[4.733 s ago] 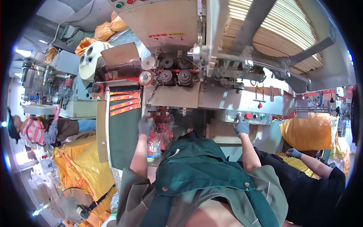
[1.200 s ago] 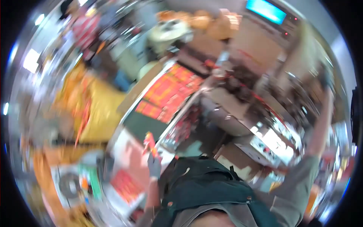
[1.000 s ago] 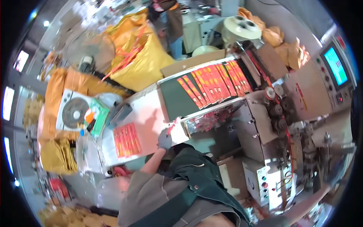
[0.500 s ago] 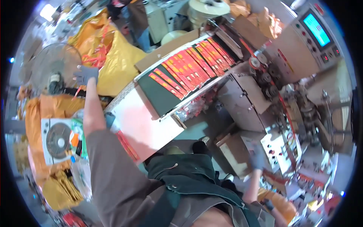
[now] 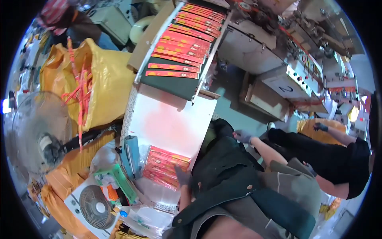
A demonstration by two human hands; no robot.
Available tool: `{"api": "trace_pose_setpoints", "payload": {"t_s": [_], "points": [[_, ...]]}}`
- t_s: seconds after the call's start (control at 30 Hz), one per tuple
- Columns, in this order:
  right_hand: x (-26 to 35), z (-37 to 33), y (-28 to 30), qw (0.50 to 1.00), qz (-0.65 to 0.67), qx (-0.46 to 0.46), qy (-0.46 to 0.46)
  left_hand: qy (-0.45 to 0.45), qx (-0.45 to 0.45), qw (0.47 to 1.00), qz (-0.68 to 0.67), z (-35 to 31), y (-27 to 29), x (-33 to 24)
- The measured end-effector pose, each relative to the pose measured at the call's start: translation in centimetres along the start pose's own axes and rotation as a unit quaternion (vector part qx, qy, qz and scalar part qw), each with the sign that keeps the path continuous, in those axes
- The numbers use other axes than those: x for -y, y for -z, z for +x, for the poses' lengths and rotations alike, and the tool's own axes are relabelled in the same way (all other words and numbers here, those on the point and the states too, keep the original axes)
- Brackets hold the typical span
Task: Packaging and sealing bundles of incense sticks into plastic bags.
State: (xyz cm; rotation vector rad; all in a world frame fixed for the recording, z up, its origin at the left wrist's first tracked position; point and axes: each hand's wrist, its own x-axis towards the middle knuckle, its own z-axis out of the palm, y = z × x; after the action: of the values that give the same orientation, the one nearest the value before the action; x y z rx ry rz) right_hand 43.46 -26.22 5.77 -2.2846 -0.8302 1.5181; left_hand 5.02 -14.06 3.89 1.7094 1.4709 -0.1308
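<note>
My left hand [image 5: 183, 176], in a grey glove, is at the right edge of a stack of red and yellow wrapped packets [image 5: 165, 166] on the near part of the white table. Its fingers look stretched out, with nothing seen in them; whether they touch the packets is unclear. My right hand [image 5: 243, 136], also gloved, hangs over the floor beside my dark apron, fingers loosely apart and apparently holding nothing. Several slim red and yellow packets [image 5: 185, 44] lie in a row on the dark green conveyor belt [image 5: 171, 85] beyond the white tabletop [image 5: 169, 115].
A yellow sack [image 5: 107, 79] with red strips stands left of the table, near a standing fan [image 5: 41, 133]. A box fan [image 5: 95, 205] and green tray [image 5: 125, 183] are at lower left. At right are a co-worker in black [image 5: 314, 155] and a machine cabinet [image 5: 278, 83].
The view has turned toward the right. My left hand has come from beside the yellow sack down to the stacked packets. My right hand has left the control box's side and is now nearer my body.
</note>
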Motion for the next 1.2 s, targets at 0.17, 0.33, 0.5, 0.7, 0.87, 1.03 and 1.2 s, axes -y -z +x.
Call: {"api": "trace_pose_setpoints", "payload": {"t_s": [0.17,0.33,0.5,0.7,0.87,1.03,1.2], "points": [[-2.2,12.2,3.1,0.984,-0.012,-0.176,-0.008,0.055,-0.004,0.998,-0.007,3.6,-1.1,1.4],[0.5,26.2,7.5,0.922,0.066,-0.367,0.099,-0.07,-0.152,0.984,-0.055,15.1,-1.1,0.5],[2.0,33.9,9.6,0.879,0.109,-0.388,0.256,-0.088,-0.323,0.941,0.047,29.8,-1.4,-3.0],[4.3,39.3,12.1,0.742,-0.108,-0.487,0.448,-0.179,-0.421,0.889,0.004,34.8,-2.3,-11.2],[7.4,42.5,12.2,0.803,-0.227,-0.406,0.373,-0.181,-0.453,0.873,-0.007,33.6,-4.9,-11.7],[9.3,42.6,13.3,0.851,-0.236,-0.305,0.357,-0.18,-0.473,0.862,-0.007,26.6,-8.2,-9.7],[8.0,44.2,18.0,0.875,-0.146,-0.25,0.389,-0.238,-0.457,0.855,0.057,22.0,-12.3,-9.0]]}}
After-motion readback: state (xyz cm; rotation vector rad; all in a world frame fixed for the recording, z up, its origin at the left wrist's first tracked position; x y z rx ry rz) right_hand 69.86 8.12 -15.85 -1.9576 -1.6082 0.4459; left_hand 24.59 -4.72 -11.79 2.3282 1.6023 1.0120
